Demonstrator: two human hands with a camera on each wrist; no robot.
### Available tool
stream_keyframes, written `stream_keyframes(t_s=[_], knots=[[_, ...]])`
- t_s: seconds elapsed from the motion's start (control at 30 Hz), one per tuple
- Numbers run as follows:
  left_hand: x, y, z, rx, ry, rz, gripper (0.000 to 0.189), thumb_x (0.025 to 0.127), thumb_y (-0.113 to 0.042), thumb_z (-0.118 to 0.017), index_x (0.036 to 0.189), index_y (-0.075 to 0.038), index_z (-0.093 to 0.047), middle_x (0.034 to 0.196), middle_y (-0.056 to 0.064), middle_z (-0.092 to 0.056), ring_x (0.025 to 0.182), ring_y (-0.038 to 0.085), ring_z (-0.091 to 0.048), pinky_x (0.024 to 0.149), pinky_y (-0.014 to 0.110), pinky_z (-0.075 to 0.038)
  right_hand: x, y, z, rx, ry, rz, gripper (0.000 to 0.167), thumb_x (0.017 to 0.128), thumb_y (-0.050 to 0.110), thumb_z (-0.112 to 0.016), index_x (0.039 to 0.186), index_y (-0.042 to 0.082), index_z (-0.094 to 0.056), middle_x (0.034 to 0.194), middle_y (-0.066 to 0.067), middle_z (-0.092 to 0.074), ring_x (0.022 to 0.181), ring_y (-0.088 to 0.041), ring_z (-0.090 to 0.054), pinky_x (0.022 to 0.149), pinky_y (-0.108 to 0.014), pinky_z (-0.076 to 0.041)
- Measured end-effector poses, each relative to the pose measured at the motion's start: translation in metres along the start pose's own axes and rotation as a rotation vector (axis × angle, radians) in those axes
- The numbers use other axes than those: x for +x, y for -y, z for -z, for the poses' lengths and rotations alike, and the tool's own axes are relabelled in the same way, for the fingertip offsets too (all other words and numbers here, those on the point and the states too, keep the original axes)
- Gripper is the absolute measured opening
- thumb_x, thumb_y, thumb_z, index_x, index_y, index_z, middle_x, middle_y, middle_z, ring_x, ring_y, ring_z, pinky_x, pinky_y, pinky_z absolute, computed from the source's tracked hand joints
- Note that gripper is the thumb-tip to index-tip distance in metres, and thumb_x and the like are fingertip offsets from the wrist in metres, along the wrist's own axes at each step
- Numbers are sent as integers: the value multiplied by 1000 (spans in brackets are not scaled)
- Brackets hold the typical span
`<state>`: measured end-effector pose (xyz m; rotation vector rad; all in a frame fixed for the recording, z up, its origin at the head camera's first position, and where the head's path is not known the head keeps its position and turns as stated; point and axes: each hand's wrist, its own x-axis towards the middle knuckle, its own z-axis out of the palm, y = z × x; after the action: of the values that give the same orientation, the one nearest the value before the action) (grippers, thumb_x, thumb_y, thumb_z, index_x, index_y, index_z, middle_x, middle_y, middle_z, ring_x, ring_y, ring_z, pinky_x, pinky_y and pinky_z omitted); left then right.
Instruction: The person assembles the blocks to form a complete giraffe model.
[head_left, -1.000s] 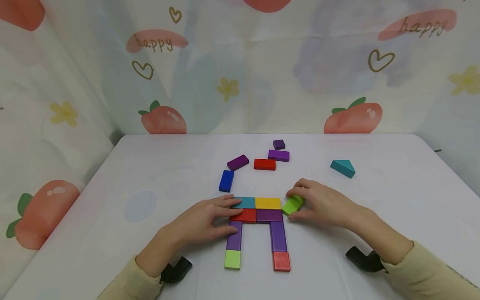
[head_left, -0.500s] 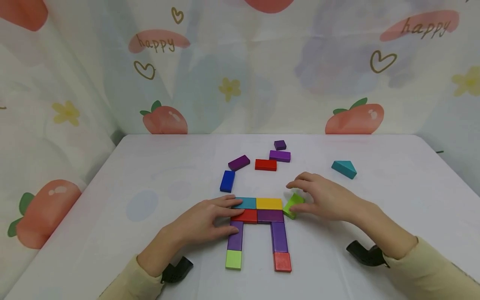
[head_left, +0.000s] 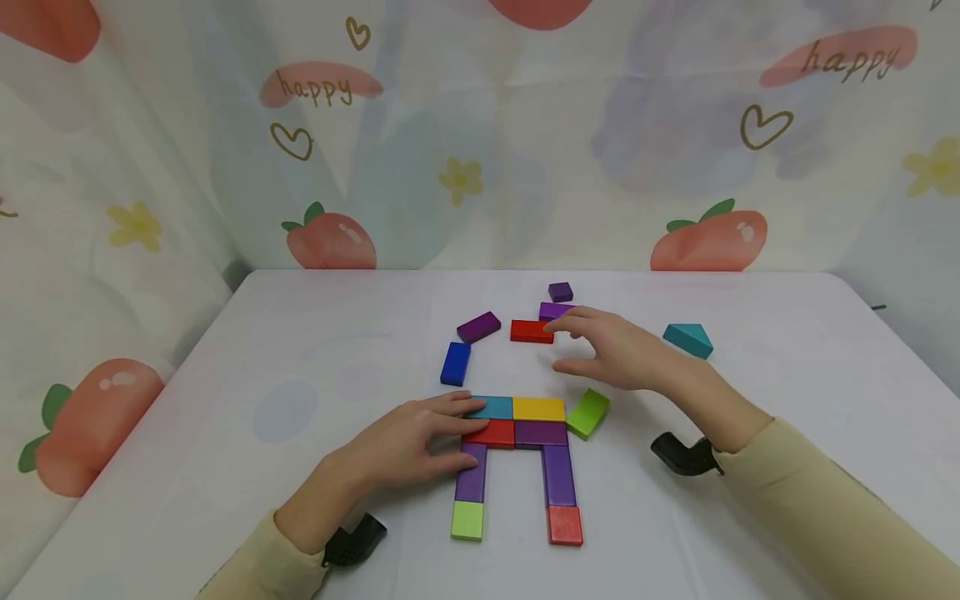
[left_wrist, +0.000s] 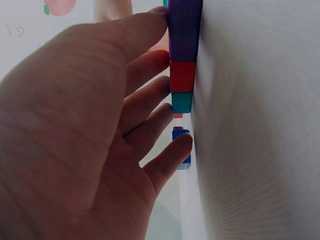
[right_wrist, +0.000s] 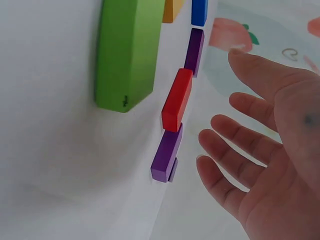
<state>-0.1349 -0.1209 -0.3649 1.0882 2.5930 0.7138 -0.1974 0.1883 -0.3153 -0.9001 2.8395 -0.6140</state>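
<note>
My left hand [head_left: 401,442] rests with its fingers extended on the left side of a flat figure of blocks. Its fingertips touch the teal block [head_left: 495,407], the red block [head_left: 497,433] and the left purple block [head_left: 471,472]. The right hand [head_left: 618,354] hovers, fingers spread and holding nothing, close to a loose red block [head_left: 529,332] and a violet block [head_left: 553,311], which it partly covers in the head view. A lime green block [head_left: 588,414] lies tilted beside the yellow block [head_left: 538,409]; in the right wrist view this green block [right_wrist: 127,55] looms nearest.
Further back lie a small dark purple block [head_left: 560,292], a plum block [head_left: 478,327] and a blue block [head_left: 455,363]. A teal triangular block [head_left: 688,340] sits at the right. A light green square [head_left: 467,521] and a red square [head_left: 565,526] end the figure's legs.
My right hand has let go of the lime green block, leaving it tilted by the figure, and moved away toward the back blocks. The left hand has stayed put.
</note>
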Motion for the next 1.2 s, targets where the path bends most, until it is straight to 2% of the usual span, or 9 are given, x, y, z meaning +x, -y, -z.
stream_keyframes(t_s=[0.27,0.47,0.63,0.77,1.0,1.2], knots=[[0,0,1,6,0,-3,51,95,-36,-71,142,-20,-61,153,-7,-47,147,14,-31,114,41,-36,28,0,2,-27,63,-18,49,94,20,-73,138,3,-60,143,-22,-53,134,-42,-46,104,-56,-44],[-1,0,1,7,-1,1,50,95,-36,-71,142,-20,-61,153,-6,-48,147,14,-32,113,42,-36,45,1,-1,-31,109,5,47,95,18,-71,138,2,-60,141,-20,-56,130,-38,-50,105,-53,-45],[-1,1,0,4,-1,0,50,95,-36,-71,142,-20,-61,153,-8,-47,147,13,-31,114,41,-36,55,0,-5,-23,170,-28,48,96,19,-70,141,5,-58,144,-19,-53,131,-37,-49,106,-52,-45],[-1,2,0,8,-7,-9,50,95,-37,-71,142,-20,-61,153,-8,-47,147,13,-31,114,41,-36,56,-1,-6,-34,204,-54,49,96,20,-70,142,6,-58,143,-18,-54,129,-37,-50,105,-51,-46],[0,2,0,8,-8,-8,50,95,-37,-72,142,-20,-61,152,-8,-47,147,13,-31,113,41,-36,50,-1,-7,-32,193,-42,50,95,20,-71,142,7,-58,143,-19,-54,130,-39,-50,103,-52,-48],[0,1,-1,7,0,3,51,95,-37,-71,142,-21,-61,153,-8,-47,147,13,-31,113,42,-37,47,1,-7,13,203,-53,57,92,18,-75,144,8,-56,149,-23,-45,114,-31,-62,92,-41,-56]])
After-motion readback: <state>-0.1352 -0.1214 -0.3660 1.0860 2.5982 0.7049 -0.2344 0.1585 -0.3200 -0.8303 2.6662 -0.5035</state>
